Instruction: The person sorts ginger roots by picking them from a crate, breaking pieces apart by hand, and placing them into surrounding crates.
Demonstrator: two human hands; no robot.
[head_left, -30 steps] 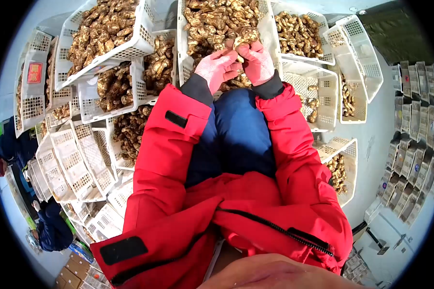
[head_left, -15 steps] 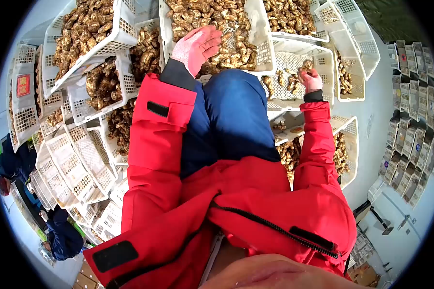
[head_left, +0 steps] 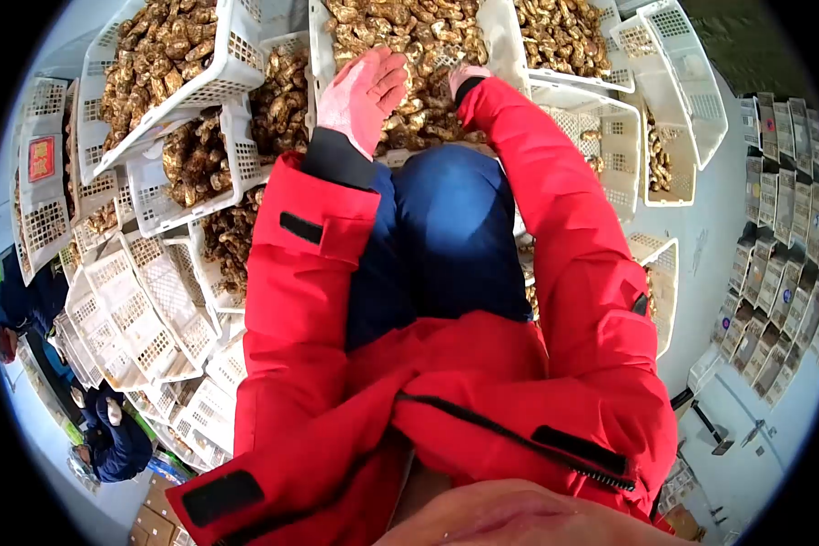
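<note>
In front of my knees stands a white perforated plastic crate filled with knobbly brown-and-cream mushrooms. My left hand hovers over its left side, fingers stretched and palm turned inward, holding nothing. My right hand reaches into the same crate near the right wall, low over the mushrooms. Its fingers are mostly hidden, so I cannot see whether it grips anything. To the right, another white crate holds a few mushrooms, partly covered by my right sleeve.
Crates heaped with mushrooms stand at the left and the upper right. Stacked white crates sit lower left. A person in dark clothes is at the far left. Rows of crates line the right side.
My right hand has moved left from the right crate, where it held a mushroom, into the middle crate. My left hand stays open over the middle crate.
</note>
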